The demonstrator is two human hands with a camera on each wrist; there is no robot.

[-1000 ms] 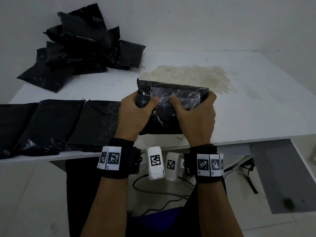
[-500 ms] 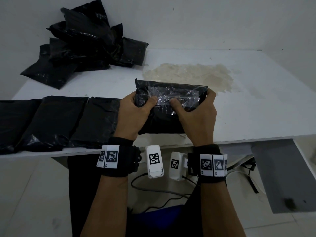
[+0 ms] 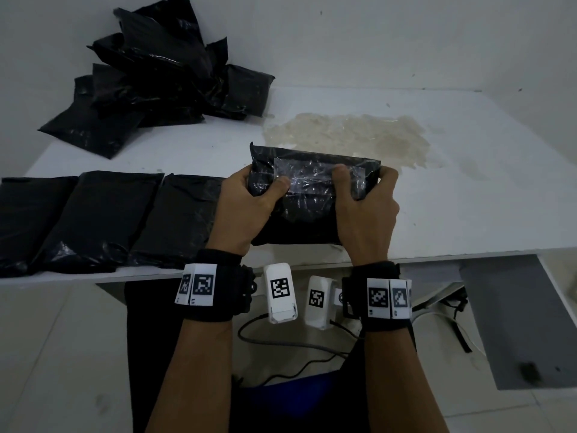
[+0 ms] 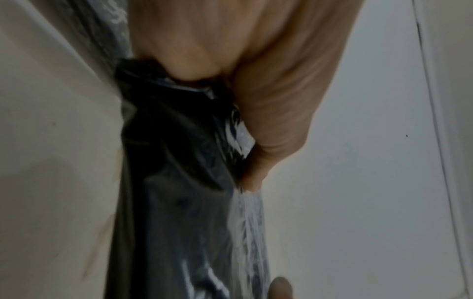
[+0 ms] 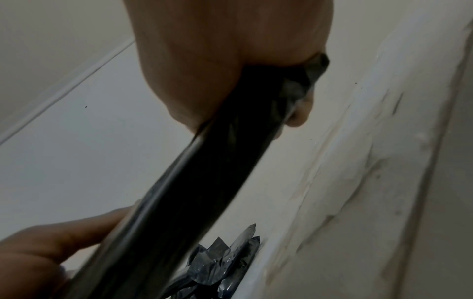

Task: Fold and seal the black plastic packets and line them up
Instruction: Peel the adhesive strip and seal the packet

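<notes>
A black plastic packet (image 3: 307, 210) stands tilted near the table's front edge, with a shiny clear strip (image 3: 315, 178) across its folded top. My left hand (image 3: 246, 207) grips its left end, thumb pressed on the strip. My right hand (image 3: 367, 207) grips the right end, thumb likewise on the strip. The left wrist view shows the packet (image 4: 174, 182) held under my left hand (image 4: 268, 121). In the right wrist view the packet (image 5: 217, 161) runs edge-on from my right hand (image 5: 204, 70). Three flat black packets (image 3: 100, 220) lie side by side to the left.
A loose heap of black packets (image 3: 162, 89) is piled at the back left against the wall. A patch of pale dried residue (image 3: 349, 135) stains the white table (image 3: 468, 198) behind the held packet. A grey panel (image 3: 524, 323) and cables hang below the table's right front.
My right thumb has slid rightward along the clear strip, widening the gap between the thumbs. The packet stays in both hands at the same spot.
</notes>
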